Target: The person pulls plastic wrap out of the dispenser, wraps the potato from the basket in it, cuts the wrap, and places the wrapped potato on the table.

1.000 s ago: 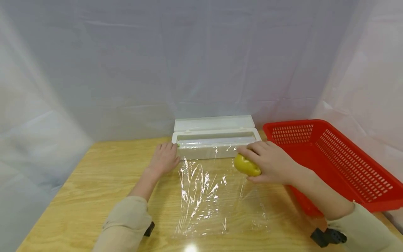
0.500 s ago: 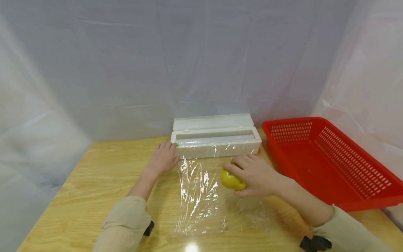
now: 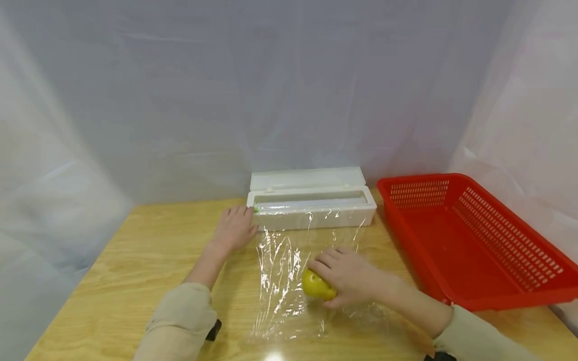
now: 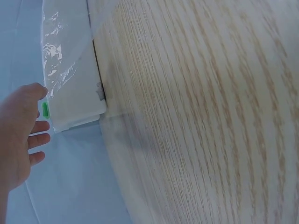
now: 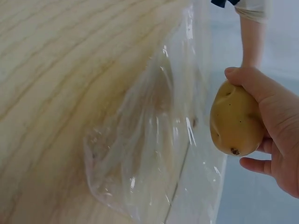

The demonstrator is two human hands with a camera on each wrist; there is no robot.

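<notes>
A white cling film box (image 3: 316, 219) stands with its lid up at the back of the table. My left hand (image 3: 235, 228) holds its left front corner. In the left wrist view the thumb of this hand (image 4: 21, 133) lies at the box's edge, near a green tab (image 4: 45, 109). A sheet of clear film (image 3: 282, 286) runs from the box toward me over the wood. Above the sheet my right hand (image 3: 349, 276) grips a yellow, lumpy, pear-like fruit (image 3: 317, 285). The right wrist view shows the dark end of this fruit (image 5: 236, 119) and small dimples.
A red plastic basket (image 3: 417, 255) with slotted walls stands at the right, beside my right forearm. The wooden table (image 3: 149, 271) extends to the left of the film. Pale sheeting (image 3: 298, 90) hangs close behind the box and along both sides.
My right hand has carried the yellow fruit from the box's right front, leftward and toward me, over the film. My left hand has stayed at the box corner.
</notes>
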